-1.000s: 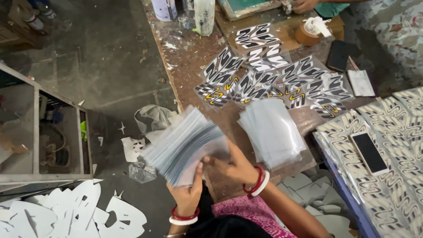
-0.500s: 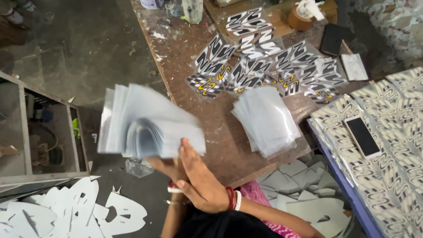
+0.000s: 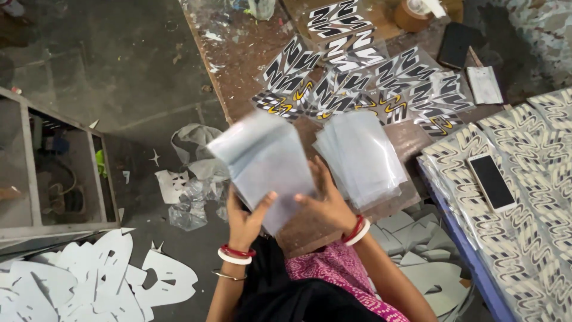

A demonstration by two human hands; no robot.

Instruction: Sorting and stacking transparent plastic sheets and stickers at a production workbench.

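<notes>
Now both hands, left hand (image 3: 243, 219) and right hand (image 3: 329, 203), grip closed on the stack of clear plastic pouches (image 3: 265, 162), long axis slanting up-left above the bench (image 3: 238, 65).

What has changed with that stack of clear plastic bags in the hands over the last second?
The stack of clear bags swung out to the left over the floor half a second ago, and is now back in front of the body at the table edge. The left hand grips it from below; the right hand has returned to its side. The second pile of bags, printed packets and phone stayed put.
</notes>
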